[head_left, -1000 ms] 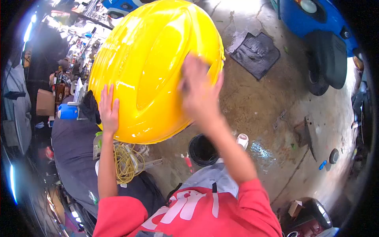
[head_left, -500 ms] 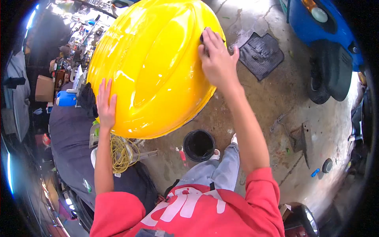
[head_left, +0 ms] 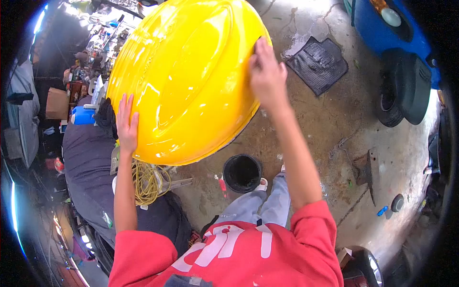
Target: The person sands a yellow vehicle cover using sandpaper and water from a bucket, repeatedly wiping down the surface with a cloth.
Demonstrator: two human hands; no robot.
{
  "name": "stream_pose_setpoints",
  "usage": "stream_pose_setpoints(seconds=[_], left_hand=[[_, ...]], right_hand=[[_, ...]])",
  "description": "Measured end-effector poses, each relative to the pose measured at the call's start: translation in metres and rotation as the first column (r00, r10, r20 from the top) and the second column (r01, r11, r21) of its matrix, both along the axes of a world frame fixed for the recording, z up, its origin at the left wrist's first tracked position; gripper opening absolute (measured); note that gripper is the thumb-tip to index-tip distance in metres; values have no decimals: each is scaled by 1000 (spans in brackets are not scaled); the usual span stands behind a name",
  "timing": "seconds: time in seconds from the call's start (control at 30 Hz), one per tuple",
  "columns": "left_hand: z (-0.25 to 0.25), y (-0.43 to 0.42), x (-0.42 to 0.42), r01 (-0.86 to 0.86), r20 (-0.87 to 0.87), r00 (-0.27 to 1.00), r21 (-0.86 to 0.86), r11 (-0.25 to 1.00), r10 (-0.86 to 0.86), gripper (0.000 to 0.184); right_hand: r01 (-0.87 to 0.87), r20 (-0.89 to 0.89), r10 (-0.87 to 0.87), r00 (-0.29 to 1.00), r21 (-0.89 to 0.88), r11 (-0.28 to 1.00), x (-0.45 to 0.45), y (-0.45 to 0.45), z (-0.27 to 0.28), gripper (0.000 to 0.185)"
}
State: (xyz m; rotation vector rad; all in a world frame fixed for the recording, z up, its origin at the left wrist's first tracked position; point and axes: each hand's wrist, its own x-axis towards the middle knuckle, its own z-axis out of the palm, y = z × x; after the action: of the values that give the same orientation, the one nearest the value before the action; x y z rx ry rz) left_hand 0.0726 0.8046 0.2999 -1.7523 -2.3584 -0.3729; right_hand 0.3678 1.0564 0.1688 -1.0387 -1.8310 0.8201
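A large, glossy yellow shell [head_left: 191, 81] with moulded ridges fills the upper middle of the head view. My left hand [head_left: 127, 125] lies flat on its lower left edge, fingers stretched out. Against the right side of the shell, my right hand [head_left: 268, 79] presses with its fingers close together and the thumb apart. A bit of something dark shows at those fingertips; the hand hides most of it, so I cannot make out what it is.
Below the shell stands a black bucket [head_left: 242, 173]. A coiled yellow cord [head_left: 147, 184] lies at lower left, beside dark fabric [head_left: 91, 158]. At upper right are a black mat [head_left: 318, 66] and a blue vehicle part [head_left: 382, 33]. Cluttered items crowd the upper left.
My right hand has moved from the shell's middle right out to its right edge, and shifted slightly since half a second ago. My left hand keeps its place on the shell.
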Motion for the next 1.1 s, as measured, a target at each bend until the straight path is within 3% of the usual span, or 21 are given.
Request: stream_pose_setpoints(seconds=[0.03,0.1,0.17,0.23,0.33,0.37,0.43,0.5,0.57,0.63,0.67,0.7,0.73,0.8,0.83,0.9,0.93,0.97,1.0,1.03,1.1], left_hand=[[1,2,-3,4,13,1000,4,1000,-4,50],[2,1,-2,10,4,1000,1,1000,-10,50],[-1,3,1,12,2,1000,7,1000,-12,50],[0,2,2,8,4,1000,9,1000,-8,50],[0,3,2,3,-1,1000,21,1000,-3,51],[-1,2,2,-18,8,1000,32,999,18,51],[-3,3,2,-9,-40,999,37,999,10,50],[-3,5,4,-36,-43,998,64,997,39,50],[-3,5,7,-42,-28,999,69,997,44,49],[-6,5,4,-48,-16,999,86,995,50,49],[-6,5,3,-49,-18,999,91,995,50,49],[-5,5,5,-55,-11,998,108,993,57,49],[-5,7,9,-76,-17,997,117,990,78,48],[-8,4,13,-100,-13,995,135,986,103,46],[-13,1,10,-101,38,995,179,979,95,44],[-20,-13,8,-129,85,990,242,962,111,41],[-24,-23,12,-138,36,990,259,956,133,39],[-25,-35,16,-144,-10,988,273,951,153,37],[-13,-47,23,-144,-177,965,251,957,192,39],[-5,-53,14,-146,-169,966,263,953,195,39],[7,-64,-31,-197,-109,951,509,838,289,51]], right_hand=[[53,79,-63,995,121,991,-4,-39,14,66],[-150,68,145,987,69,986,-4,-131,37,72],[-370,99,357,929,199,907,-11,-210,10,70],[-416,125,397,909,223,882,-3,-192,1,68],[-20,238,-37,971,234,972,21,-66,-6,58],[-27,48,33,998,-118,993,36,-12,-19,47],[143,-28,-168,985,-401,905,69,55,-15,34],[-4,-273,-87,958,-315,949,79,63,-9,37],[-47,-166,55,985,50,998,59,26,-1,44],[-243,3,251,968,-233,942,41,-55,28,53],[-224,75,242,967,-194,955,32,-99,46,61],[-362,-24,362,932,17,932,18,-133,24,73],[-439,110,426,898,166,883,14,-168,36,83],[-579,294,530,795,109,808,4,-222,37,68],[-583,303,529,793,121,804,4,-218,37,68],[-425,295,330,897,363,829,6,-192,33,78],[-443,361,374,854,129,887,17,-168,39,73],[-319,313,289,905,48,946,29,-141,52,67],[-151,262,133,956,50,987,40,-110,38,64],[-52,371,75,925,-71,996,63,-78,33,58],[146,611,-46,790,-115,983,108,-30,4,49]])
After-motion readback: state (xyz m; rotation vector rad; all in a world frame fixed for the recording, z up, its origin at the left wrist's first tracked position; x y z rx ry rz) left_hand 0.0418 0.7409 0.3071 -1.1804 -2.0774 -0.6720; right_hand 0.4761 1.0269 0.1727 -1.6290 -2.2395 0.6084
